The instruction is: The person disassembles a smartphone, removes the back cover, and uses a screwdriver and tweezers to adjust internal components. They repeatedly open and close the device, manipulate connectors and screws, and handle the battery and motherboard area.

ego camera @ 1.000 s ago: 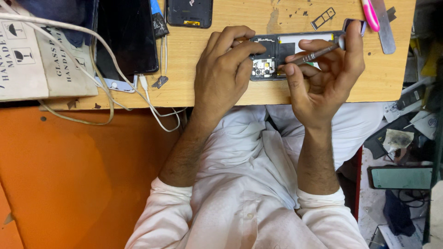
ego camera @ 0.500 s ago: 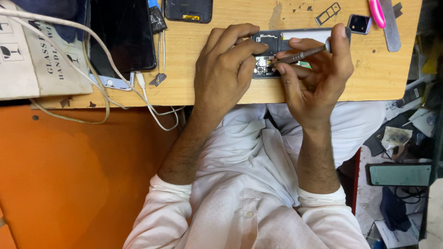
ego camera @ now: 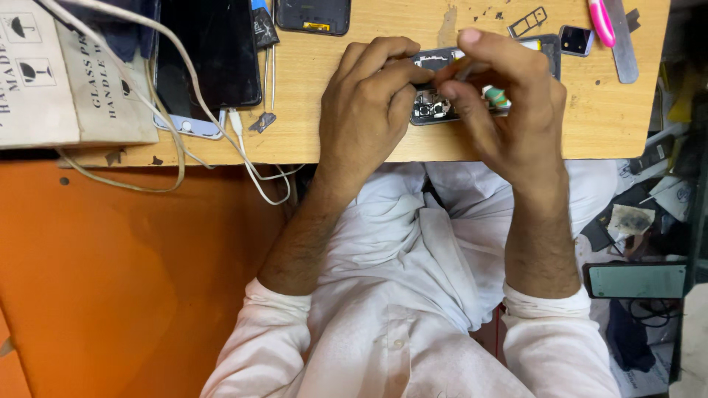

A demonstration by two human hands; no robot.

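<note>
Opened phone (ego camera: 442,107), long axis running left to right on the wooden table (ego camera: 590,125), steadied by left hand (ego camera: 369,103); right hand (ego camera: 509,110) pinches a slim tool over it.

Opened phone (ego camera: 435,107): dark, back cover off, circuit parts exposed, lying flat on wooden desk, upper centre of frame, largely hidden under both hands. Tool: mostly hidden, unclear.

Matt scuffed wooden desk (ego camera: 354,140), glossy black glass phone (ego camera: 210,55).
</note>
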